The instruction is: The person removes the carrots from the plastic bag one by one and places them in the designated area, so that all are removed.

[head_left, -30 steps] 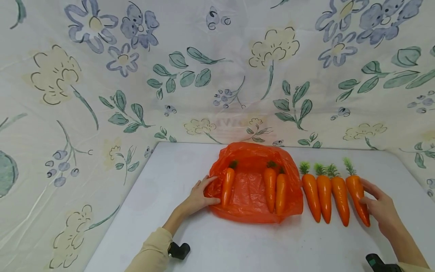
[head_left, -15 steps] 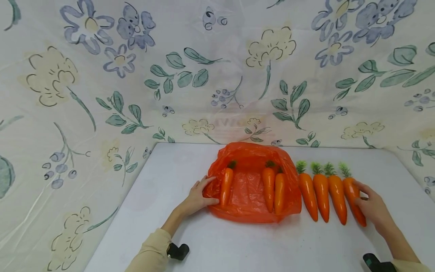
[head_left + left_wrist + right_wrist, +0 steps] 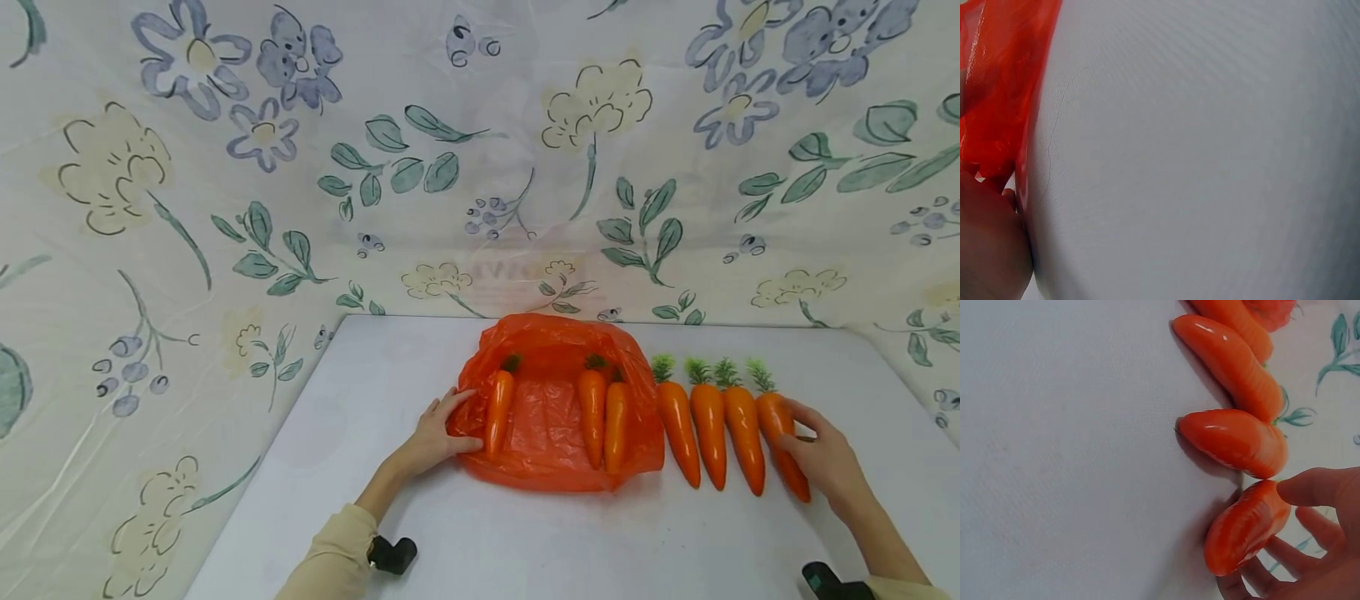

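Note:
An open orange-red plastic bag (image 3: 551, 479) lies on the white table, with one carrot (image 3: 498, 412) inside at its left and two carrots (image 3: 592, 408) at its right. My left hand (image 3: 431, 435) grips the bag's left edge with thumb and fingers; in the left wrist view only part of the hand (image 3: 988, 240) and the red plastic (image 3: 1004, 81) show. To the right of the bag, several carrots with green tops lie side by side. My right hand (image 3: 823, 458) holds the rightmost carrot (image 3: 780, 429), thumb on its near side, also visible in the right wrist view (image 3: 1247, 528).
The white table (image 3: 525, 550) extends in front of the bag and carrots. A flower-patterned cloth (image 3: 487, 100) hangs behind the table and along its left side. Black devices sit at the left wrist (image 3: 393, 555) and right wrist (image 3: 832, 582).
My right hand and the rightmost carrot have shifted slightly left, and the carrot's green top now sits nearer the row. My left hand keeps its place on the bag.

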`<state>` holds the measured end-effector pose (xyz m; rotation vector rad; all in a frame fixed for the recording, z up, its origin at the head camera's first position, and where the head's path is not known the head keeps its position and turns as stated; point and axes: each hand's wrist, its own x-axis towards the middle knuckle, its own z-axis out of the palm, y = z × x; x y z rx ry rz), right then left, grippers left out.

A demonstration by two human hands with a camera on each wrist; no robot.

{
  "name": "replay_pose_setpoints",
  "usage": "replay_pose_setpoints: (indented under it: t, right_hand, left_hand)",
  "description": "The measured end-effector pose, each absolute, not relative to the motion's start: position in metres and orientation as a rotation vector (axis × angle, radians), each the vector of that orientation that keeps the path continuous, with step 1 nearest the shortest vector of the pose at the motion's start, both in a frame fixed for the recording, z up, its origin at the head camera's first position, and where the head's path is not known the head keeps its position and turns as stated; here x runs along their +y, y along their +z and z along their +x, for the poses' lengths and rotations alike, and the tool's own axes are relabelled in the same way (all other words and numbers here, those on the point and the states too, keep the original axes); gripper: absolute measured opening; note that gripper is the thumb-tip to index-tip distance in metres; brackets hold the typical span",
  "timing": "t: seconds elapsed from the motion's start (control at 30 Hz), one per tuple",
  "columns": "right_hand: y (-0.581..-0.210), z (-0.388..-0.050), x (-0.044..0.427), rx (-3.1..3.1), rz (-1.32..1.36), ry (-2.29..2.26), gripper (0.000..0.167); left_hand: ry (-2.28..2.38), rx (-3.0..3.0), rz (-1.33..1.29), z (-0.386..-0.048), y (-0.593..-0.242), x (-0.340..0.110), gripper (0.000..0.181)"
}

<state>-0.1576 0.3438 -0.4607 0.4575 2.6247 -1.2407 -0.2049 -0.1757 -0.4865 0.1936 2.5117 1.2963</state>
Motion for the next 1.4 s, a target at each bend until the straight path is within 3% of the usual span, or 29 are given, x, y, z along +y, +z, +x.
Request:
replay_pose_setpoints:
  t: [0.73, 1.03, 1.4]
  right_hand:
    - [-0.45, -0.15, 0.347, 2.737, 0.352, -1.237, 0.069]
    - [-0.494, -0.176, 0.373, 2.831, 0.286, -1.236, 0.075]
    - [-0.42, -0.153, 0.296, 2.768, 0.115, -1.328, 0.063]
  left_hand:
    - [1.299, 2.511, 0.205, -0.205, -0.487, -0.177, 0.082]
    - [1.301, 2.513, 0.203, -0.206, -0.488, -0.176, 0.082]
    - [1.312, 2.505, 0.186, -0.205, -0.488, -0.176, 0.083]
